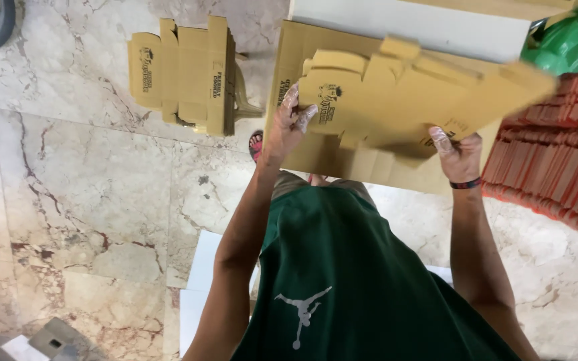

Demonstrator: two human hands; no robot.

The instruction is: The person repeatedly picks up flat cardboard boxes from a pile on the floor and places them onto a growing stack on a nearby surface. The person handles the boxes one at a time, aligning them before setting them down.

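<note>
I hold a flat brown die-cut cardboard box blank point(409, 93) in both hands, tilted above a larger flat stack of brown cardboard point(302, 47). My left hand point(287, 124) grips the blank's left edge, fingers wrapped in a thin clear glove. My right hand point(458, 152) grips its lower right edge and wears a dark red wristband. A second stack of the same flat box blanks point(185, 73) lies on the marble floor to the left, apart from my hands.
Marble tile floor point(88, 200) all around. A stack of red-orange sheets point(560, 160) lies at the right, a green plastic bag point(573, 37) at the top right. White sheets point(202, 281) lie near my legs. A white board point(409, 20) at the top.
</note>
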